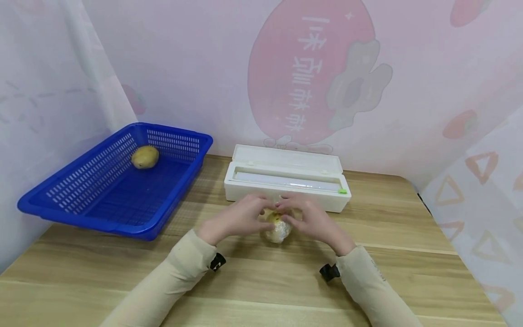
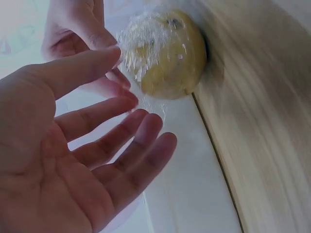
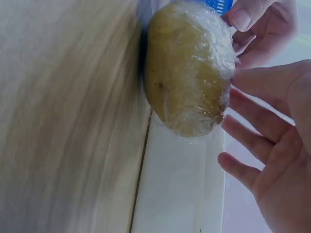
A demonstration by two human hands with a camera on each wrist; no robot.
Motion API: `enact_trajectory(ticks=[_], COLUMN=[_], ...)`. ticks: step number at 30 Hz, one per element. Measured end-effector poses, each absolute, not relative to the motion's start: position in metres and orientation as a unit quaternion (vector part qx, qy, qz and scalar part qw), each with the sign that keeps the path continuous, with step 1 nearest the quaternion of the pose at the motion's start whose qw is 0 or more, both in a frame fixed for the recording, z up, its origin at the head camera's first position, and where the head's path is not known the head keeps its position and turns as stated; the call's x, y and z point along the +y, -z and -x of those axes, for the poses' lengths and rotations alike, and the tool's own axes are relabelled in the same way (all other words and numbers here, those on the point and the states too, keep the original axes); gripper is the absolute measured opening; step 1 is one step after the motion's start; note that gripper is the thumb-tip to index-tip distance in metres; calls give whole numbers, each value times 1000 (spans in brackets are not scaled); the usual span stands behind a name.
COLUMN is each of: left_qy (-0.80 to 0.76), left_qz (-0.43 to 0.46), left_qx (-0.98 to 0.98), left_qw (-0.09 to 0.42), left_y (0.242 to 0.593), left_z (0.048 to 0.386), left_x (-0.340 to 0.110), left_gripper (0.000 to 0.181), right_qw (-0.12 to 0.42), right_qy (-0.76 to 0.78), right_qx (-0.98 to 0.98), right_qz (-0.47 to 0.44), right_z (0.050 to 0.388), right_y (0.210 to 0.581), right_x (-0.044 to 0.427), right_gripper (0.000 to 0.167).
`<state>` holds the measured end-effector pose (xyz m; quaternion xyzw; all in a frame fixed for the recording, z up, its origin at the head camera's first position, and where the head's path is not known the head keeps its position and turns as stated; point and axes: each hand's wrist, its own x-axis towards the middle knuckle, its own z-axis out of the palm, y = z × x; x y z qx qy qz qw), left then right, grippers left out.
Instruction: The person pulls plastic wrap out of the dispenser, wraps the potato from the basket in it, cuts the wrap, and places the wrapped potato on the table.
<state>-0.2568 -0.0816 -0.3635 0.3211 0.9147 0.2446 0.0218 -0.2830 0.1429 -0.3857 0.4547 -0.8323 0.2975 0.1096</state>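
Observation:
A potato (image 1: 278, 230) wrapped in clear cling film lies on the table just before the white box. In the right wrist view, the film (image 3: 214, 48) looks crinkled over the potato's upper side. My left hand (image 1: 241, 215) reaches over it from the left, thumb and fingers apart, fingertips close to the film. From the other side comes my right hand (image 1: 312, 218), its fingers spread and their tips at the film's edge. Both hands (image 2: 82, 145) have relaxed fingers with no visible grip round the potato. Exact contact with the film is hard to tell.
Behind the hands stands a white cling film box (image 1: 288, 195), lid raised, with a film roll (image 1: 282, 180) and a green slider (image 1: 342, 191). A blue plastic basket (image 1: 163, 222) at the left holds an unwrapped potato (image 1: 145, 157). A patterned curtain (image 1: 196, 68) hangs behind.

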Motion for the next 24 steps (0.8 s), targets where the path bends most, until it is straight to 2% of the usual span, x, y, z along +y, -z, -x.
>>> enact_trajectory(ticks=[3, 9, 13, 18, 24], left_qy=[-234, -217, -205, -215, -246], left_qz=[-312, -287, -274, -256, -260], left_qx=[920, 933, 940, 941, 932], left_qw=[27, 28, 2, -44, -57], left_y=[365, 370, 372, 373, 374], left_z=[256, 256, 256, 255, 256], left_x=[-80, -79, -78, -76, -72], left_gripper=[46, 51, 53, 43, 29], right_qw=[112, 126, 128, 86, 20], right_qy=[-265, -201, -184, -220, -278], right_qx=[-832, -860, -877, -903, -926], right_qz=[-474, -451, -424, -359, -255], right_z=[282, 276, 273, 270, 268], right_y=[385, 382, 378, 374, 370], right_x=[143, 143, 141, 140, 139], right_gripper=[16, 8, 10, 14, 23])
